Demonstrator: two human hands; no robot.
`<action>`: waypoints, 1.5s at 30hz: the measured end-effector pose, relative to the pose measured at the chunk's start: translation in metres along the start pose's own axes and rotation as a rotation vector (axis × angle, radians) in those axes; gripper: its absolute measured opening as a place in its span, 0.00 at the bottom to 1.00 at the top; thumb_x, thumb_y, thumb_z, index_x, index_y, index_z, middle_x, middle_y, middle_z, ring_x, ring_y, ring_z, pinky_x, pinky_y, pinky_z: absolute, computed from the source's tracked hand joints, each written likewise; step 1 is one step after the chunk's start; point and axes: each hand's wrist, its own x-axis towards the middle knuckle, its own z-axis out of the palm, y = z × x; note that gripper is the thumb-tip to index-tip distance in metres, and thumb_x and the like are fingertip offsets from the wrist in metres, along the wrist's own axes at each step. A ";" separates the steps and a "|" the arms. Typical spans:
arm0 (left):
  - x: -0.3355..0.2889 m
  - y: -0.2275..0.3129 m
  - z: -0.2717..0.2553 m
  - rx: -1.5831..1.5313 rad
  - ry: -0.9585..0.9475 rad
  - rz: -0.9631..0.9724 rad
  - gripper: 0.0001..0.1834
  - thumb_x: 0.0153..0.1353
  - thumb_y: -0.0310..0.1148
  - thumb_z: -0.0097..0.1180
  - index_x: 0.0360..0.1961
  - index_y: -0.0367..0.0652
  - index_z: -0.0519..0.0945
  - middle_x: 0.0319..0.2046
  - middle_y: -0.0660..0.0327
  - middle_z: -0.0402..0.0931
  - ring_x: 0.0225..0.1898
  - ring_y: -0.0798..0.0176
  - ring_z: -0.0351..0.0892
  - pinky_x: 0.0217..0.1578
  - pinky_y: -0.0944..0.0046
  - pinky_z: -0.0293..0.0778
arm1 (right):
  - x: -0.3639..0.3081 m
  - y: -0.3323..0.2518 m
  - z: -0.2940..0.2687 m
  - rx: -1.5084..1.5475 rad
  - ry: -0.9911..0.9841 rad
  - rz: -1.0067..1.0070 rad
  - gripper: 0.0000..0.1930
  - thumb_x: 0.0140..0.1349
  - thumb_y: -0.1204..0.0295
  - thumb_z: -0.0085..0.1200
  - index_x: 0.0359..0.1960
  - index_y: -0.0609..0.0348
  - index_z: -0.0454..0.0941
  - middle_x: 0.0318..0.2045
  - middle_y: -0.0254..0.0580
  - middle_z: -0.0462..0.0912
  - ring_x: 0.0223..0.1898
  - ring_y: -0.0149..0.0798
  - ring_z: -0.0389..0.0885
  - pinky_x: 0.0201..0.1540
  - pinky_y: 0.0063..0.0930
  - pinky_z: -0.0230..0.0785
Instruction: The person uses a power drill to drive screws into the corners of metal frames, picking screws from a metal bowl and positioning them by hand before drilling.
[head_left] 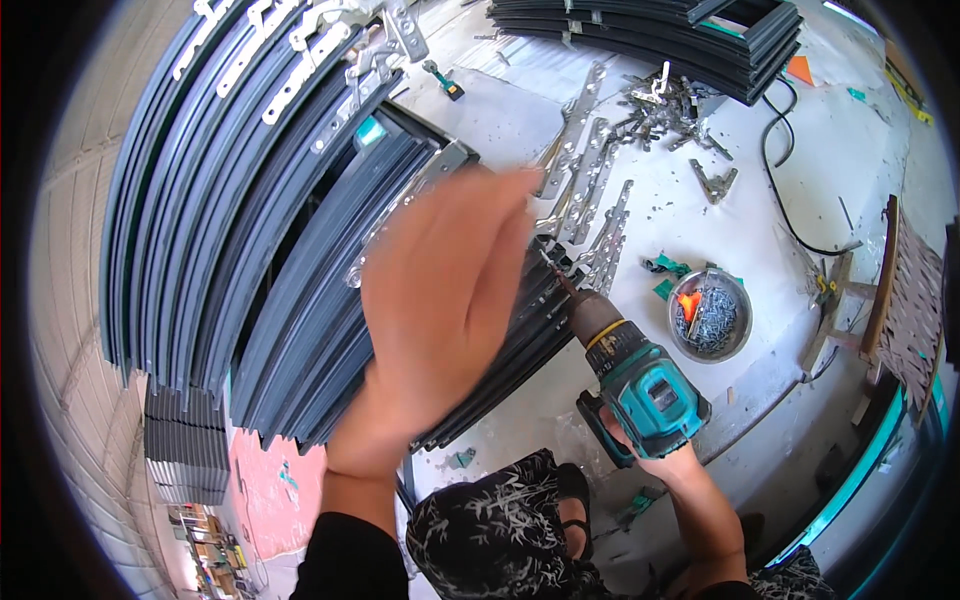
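My right hand point(655, 450) grips a teal and black cordless drill point(650, 390), partly hidden behind its body. The drill's long bit points up and left at the near end of the stacked dark frames point(330, 290). Over those frames hovers my left hand point(445, 280), smeared by motion, so I cannot make out its fingers or whether they hold anything. Silvery metal hinge arms point(585, 180) with holes lie in a row just beyond the drill bit. More metal hinge arms point(305, 75) lie across the upper ends of the dark frames.
Right of the drill, a round metal bowl point(740, 340) holds many screws and an orange item. Loose metal brackets point(665, 110) are heaped farther back, beside another stack of dark frames point(690, 40). A second drill point(443, 80) lies at the back. A black cable point(790, 220) curves along the right.
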 end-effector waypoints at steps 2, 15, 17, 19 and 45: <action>0.049 -0.010 0.014 0.129 -0.022 0.273 0.09 0.60 0.23 0.52 0.41 0.38 0.79 0.39 0.56 0.81 0.42 0.55 0.80 0.46 0.60 0.73 | -0.002 0.002 0.004 -0.012 0.058 -0.048 0.14 0.54 0.75 0.63 0.42 0.58 0.79 0.36 0.37 0.82 0.37 0.35 0.80 0.40 0.30 0.73; 0.113 -0.067 0.025 0.723 -0.579 0.623 0.12 0.54 0.28 0.50 0.40 0.43 0.78 0.48 0.56 0.75 0.60 0.54 0.68 0.61 0.55 0.63 | 0.020 -0.026 0.008 0.115 0.126 -0.063 0.12 0.49 0.80 0.61 0.37 0.61 0.79 0.30 0.36 0.82 0.31 0.34 0.80 0.37 0.27 0.73; 0.105 -0.078 0.017 0.655 -0.376 0.600 0.12 0.56 0.28 0.50 0.42 0.43 0.77 0.51 0.55 0.74 0.64 0.55 0.64 0.63 0.55 0.60 | 0.031 -0.031 0.020 0.106 0.202 -0.120 0.09 0.49 0.79 0.60 0.34 0.61 0.79 0.29 0.36 0.81 0.30 0.34 0.79 0.36 0.27 0.72; 0.103 -0.073 0.034 0.509 -0.331 0.728 0.12 0.56 0.28 0.51 0.42 0.43 0.78 0.52 0.56 0.74 0.64 0.56 0.63 0.64 0.55 0.60 | 0.036 -0.028 0.033 0.103 0.209 -0.106 0.08 0.49 0.80 0.59 0.34 0.61 0.79 0.28 0.36 0.81 0.28 0.32 0.78 0.34 0.26 0.71; 0.051 -0.046 -0.018 0.374 -0.150 0.284 0.10 0.51 0.26 0.56 0.37 0.37 0.79 0.35 0.54 0.75 0.44 0.47 0.75 0.51 0.53 0.71 | 0.022 -0.027 0.011 0.118 0.075 -0.018 0.14 0.51 0.76 0.65 0.41 0.59 0.80 0.35 0.37 0.82 0.35 0.35 0.80 0.41 0.29 0.72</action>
